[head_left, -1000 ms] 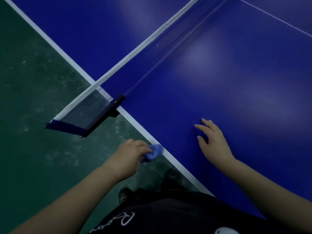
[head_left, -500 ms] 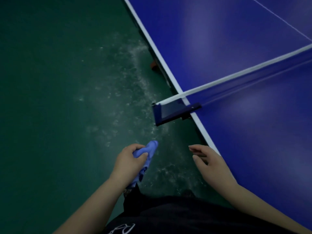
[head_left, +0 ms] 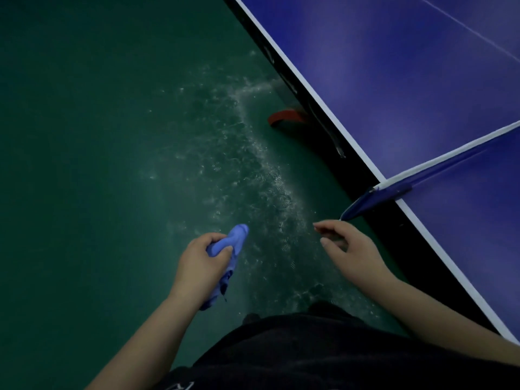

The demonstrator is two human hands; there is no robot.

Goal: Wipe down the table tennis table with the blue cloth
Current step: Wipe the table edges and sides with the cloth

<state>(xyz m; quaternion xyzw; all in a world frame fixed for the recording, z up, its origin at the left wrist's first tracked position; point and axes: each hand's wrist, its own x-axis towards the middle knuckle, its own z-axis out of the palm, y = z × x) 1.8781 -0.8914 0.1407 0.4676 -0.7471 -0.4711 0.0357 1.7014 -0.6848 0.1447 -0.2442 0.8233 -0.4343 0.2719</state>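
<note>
A sports hall: a blue table tennis bench (head_left: 394, 66) with net (head_left: 439, 167) stands on green flooring (head_left: 84, 136) (scuffed white).

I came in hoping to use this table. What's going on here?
A person stands beside the table tennis table, looking down at the green floor. Their left hand grips a bunched blue cloth, held over the floor and clear of the table. The right hand is open and holds nothing, close to the net post. Neither hand touches the tabletop, so no wiping is happening at this instant.
</note>
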